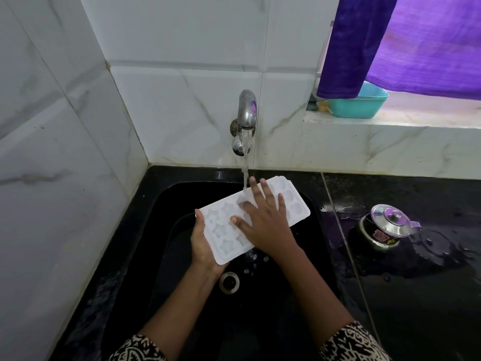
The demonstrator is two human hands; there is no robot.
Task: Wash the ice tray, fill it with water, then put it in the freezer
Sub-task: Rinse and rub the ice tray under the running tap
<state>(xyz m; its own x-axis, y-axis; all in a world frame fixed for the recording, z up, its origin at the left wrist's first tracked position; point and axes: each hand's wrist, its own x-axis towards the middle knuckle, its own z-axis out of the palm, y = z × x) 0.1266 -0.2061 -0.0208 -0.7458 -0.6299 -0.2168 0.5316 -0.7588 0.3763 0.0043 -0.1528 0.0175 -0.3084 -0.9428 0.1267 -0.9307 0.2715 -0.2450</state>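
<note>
Ice tray (pixel 294 201) is gripped underneath by left hand (pixel 204 246) beneath tap (pixel 247 110) so flat, spread-fingered right hand (pixel 263 217) rubs cavities clean.

This is a home kitchen, at the washing-up corner. A black sink (pixel 161 243) with a round steel drain (pixel 229 282) is set into a wet black stone countertop (pixel 416 303), and a wall-mounted steel tap (pixel 247 110) runs water onto a white plastic ice tray (pixel 221 227). White marble-look tiles (pixel 182 95) cover the walls. A lidded steel pot (pixel 385 227) stands on the counter; a teal plastic tub (pixel 364 106) sits on the window ledge (pixel 416 126) under a purple curtain (pixel 390 43).
</note>
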